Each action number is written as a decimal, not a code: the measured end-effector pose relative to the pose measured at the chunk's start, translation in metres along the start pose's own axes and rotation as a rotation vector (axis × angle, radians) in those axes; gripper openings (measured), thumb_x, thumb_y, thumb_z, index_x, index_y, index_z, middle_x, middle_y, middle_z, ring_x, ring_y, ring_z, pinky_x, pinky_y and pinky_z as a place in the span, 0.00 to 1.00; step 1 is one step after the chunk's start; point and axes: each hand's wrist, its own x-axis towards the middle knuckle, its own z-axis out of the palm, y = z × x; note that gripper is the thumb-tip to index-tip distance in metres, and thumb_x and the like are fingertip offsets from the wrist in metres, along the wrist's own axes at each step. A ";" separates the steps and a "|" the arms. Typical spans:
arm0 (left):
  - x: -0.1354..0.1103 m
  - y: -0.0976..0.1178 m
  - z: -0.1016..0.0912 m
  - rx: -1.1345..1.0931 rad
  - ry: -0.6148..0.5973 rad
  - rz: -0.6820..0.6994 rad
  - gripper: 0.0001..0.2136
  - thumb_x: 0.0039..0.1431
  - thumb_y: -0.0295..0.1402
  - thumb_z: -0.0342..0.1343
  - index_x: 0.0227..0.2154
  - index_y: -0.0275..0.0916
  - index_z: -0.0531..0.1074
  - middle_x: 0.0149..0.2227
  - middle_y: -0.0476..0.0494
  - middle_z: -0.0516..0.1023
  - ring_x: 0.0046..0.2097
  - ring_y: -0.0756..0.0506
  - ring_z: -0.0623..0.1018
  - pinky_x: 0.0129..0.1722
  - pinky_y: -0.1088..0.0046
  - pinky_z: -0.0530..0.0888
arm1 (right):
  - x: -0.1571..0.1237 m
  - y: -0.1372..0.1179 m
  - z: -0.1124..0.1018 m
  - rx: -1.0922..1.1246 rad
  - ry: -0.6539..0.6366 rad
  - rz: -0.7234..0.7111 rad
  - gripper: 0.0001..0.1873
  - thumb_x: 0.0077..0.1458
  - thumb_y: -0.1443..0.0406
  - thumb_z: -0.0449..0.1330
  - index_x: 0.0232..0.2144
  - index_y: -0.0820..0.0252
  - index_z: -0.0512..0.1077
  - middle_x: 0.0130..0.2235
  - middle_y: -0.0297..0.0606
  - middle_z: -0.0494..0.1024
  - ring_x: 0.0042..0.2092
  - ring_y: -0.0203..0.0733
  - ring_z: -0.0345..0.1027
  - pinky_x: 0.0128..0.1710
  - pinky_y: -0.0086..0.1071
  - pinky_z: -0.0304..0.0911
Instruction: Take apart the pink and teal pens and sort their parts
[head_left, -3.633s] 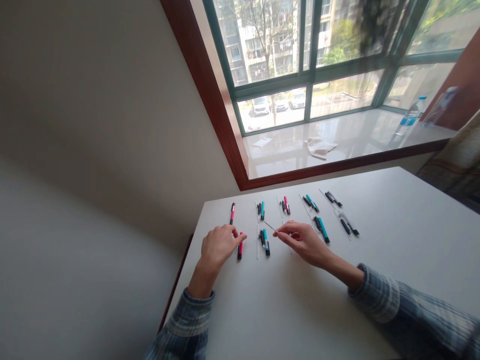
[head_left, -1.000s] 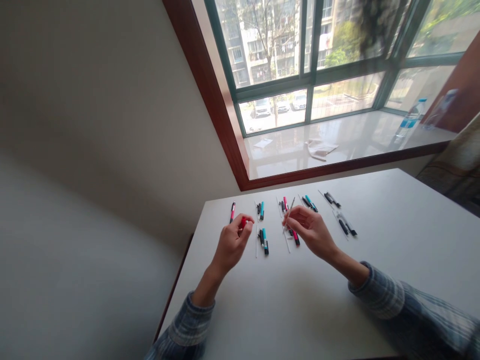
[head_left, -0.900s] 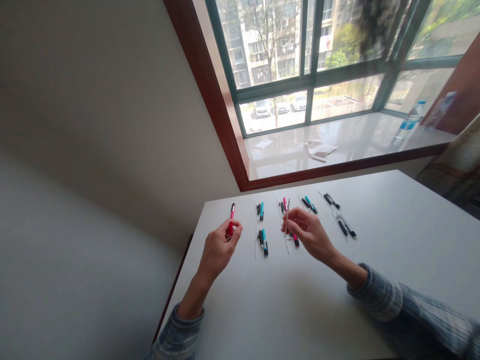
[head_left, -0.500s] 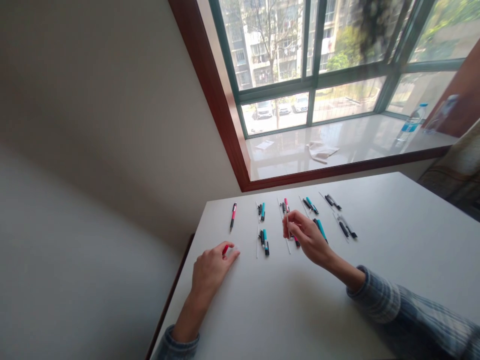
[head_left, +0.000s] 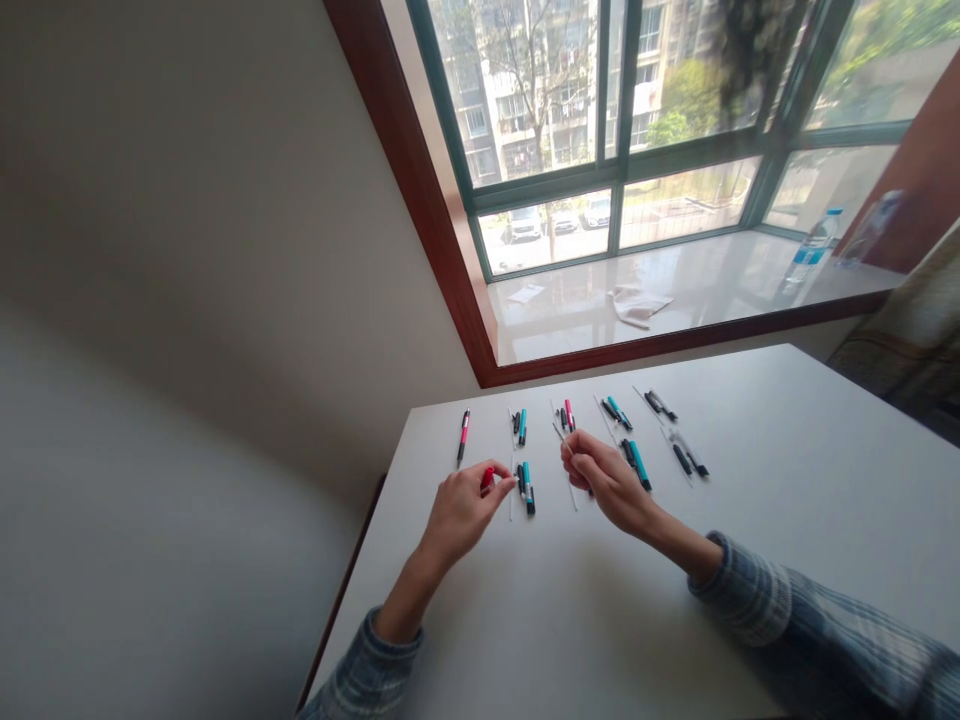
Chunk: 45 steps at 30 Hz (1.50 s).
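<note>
My left hand [head_left: 463, 508] is closed in a pinch on a small red pen part [head_left: 487, 477], raised just above the white table [head_left: 585, 600]. My right hand [head_left: 609, 478] is closed on a thin pen refill [head_left: 559, 433] whose tip points up and left. Between the hands lies a teal and black pen part [head_left: 526, 484]. A whole red pen [head_left: 463, 434] lies beyond the left hand. Pen parts lie in rows: teal [head_left: 520, 425], pink [head_left: 568, 414], teal [head_left: 637, 464] and black [head_left: 661, 404].
The table's left edge runs close to my left forearm, with a grey wall beyond. A deep window sill [head_left: 675, 290] behind the table holds a folded cloth [head_left: 636, 303] and a water bottle [head_left: 811, 247]. A cushion or seat edge [head_left: 907, 350] shows at right.
My left hand picked up the red part from the table, lowered toward the near left, then rose again toward the teal part. My right hand kept the refill, now tilted up-left.
</note>
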 end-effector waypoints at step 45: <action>0.003 0.021 0.048 -0.387 0.209 0.245 0.13 0.65 0.44 0.59 0.38 0.37 0.79 0.19 0.56 0.66 0.22 0.53 0.64 0.26 0.77 0.62 | -0.002 0.001 -0.004 -0.201 0.054 0.078 0.25 0.57 0.46 0.66 0.38 0.62 0.82 0.19 0.23 0.50 0.23 0.32 0.41 0.22 0.30 0.38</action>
